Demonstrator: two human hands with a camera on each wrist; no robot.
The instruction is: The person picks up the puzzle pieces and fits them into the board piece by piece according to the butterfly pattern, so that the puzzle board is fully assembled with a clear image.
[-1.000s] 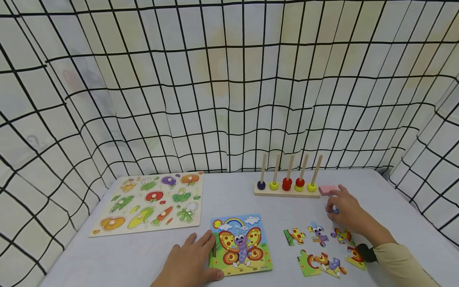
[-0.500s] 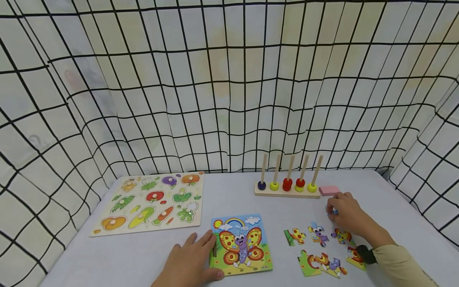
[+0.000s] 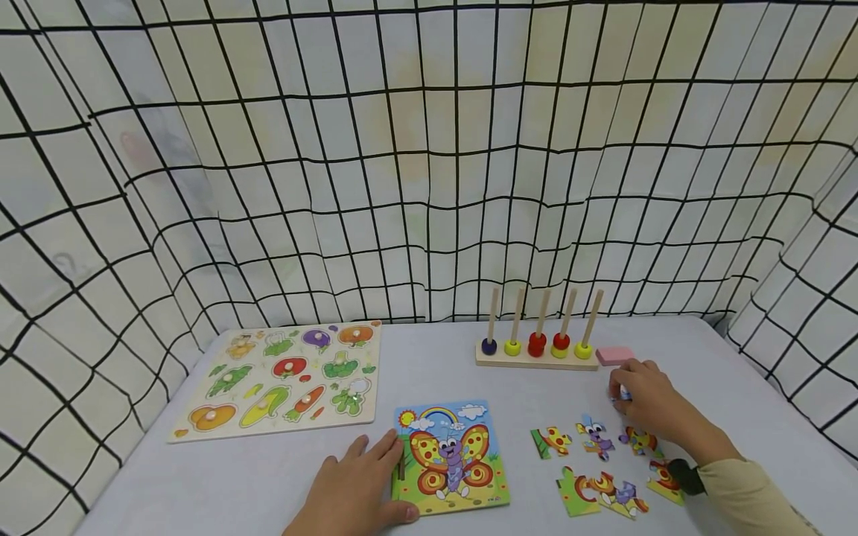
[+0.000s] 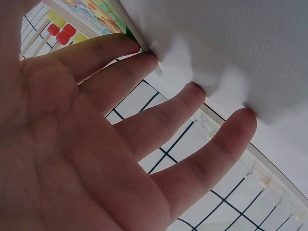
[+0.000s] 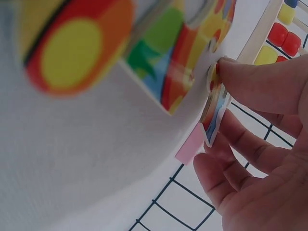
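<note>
My left hand (image 3: 355,484) rests on the table with its fingers spread. Its fingertips and thumb touch the left and lower edges of a square butterfly picture board (image 3: 451,458). In the left wrist view, the straight fingers (image 4: 187,159) press down beside that board's edge. On the right, my right hand (image 3: 650,398) pinches a small blue jigsaw piece (image 3: 625,393) between thumb and fingers. The right wrist view shows this jigsaw piece (image 5: 215,108) tilted on edge, with blue, orange and red on it. Several loose jigsaw pieces (image 3: 594,438) lie nearer the body, partly below the right forearm.
A vegetable peg puzzle board (image 3: 281,380) lies at the left. At the back right stands a wooden counting rack (image 3: 536,360) with beads on upright pegs. Just right of it lies a pink block (image 3: 614,356). Black netting (image 3: 429,201) encloses the white table (image 3: 221,487).
The right hand's fingers have drawn in and lowered around the blue jigsaw piece, which has tilted slightly. My left hand and the butterfly board have stayed put.
</note>
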